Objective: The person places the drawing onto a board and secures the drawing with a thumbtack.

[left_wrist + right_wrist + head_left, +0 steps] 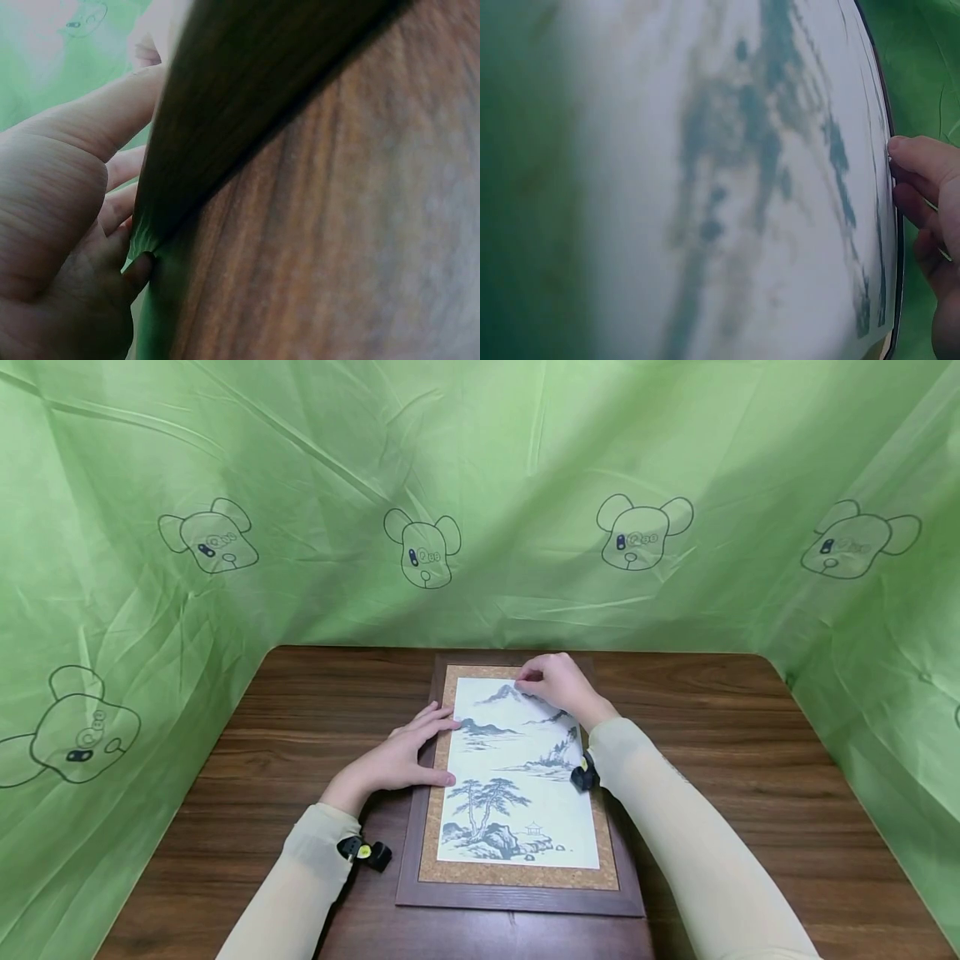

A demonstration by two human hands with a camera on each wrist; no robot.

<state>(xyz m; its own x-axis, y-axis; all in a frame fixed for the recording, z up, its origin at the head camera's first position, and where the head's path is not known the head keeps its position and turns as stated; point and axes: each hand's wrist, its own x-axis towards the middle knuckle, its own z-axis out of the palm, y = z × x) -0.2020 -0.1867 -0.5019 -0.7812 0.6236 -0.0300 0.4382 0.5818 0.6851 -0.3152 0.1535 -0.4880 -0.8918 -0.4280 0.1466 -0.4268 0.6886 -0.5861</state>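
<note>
A white sheet with a blue-grey ink landscape print (517,752) lies on a cork board (517,875) in a dark brown wooden frame (517,900). My left hand (397,752) rests at the frame's left side with fingers and thumb spread, their tips touching the sheet's left edge. In the left wrist view the hand (60,217) is beside the dark frame side (217,97). At the sheet's top edge, my right hand (558,683) has its fingers curled, thumb and fingertips pinching the paper. The right wrist view shows this hand (934,195) at the print's far edge.
The frame lies on a dark wood-grain table (750,793). Green cloth (510,443) printed with bear-head outlines surrounds the table at the back and both sides. A black wrist camera (365,852) sits on the left sleeve, another (585,772) on the right.
</note>
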